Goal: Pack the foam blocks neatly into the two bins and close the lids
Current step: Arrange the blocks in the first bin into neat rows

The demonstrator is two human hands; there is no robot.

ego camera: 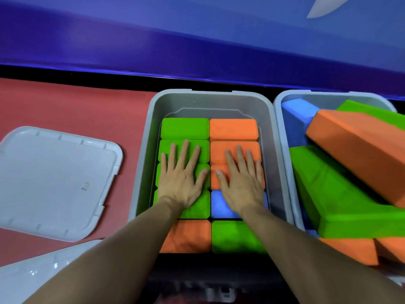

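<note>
Foam blocks fill the middle bin [140,172] in two columns, each block lying flat with its long axis running left to right. The left hand [183,176] rests flat on the green blocks [184,150] of the left column, fingers straight and spread, its grip closed on nothing. The right hand [240,177] presses likewise on the orange blocks [234,150], its heel over a blue block [219,207]. In the right bin [282,128] larger blocks lie tilted and crossed: a long orange block [359,154] slants over a long green block [333,194]. A grey lid [54,181] lies flat on the red desk [76,106] to the left; another pale sheet [43,277], perhaps the second lid, shows nearer.
</note>
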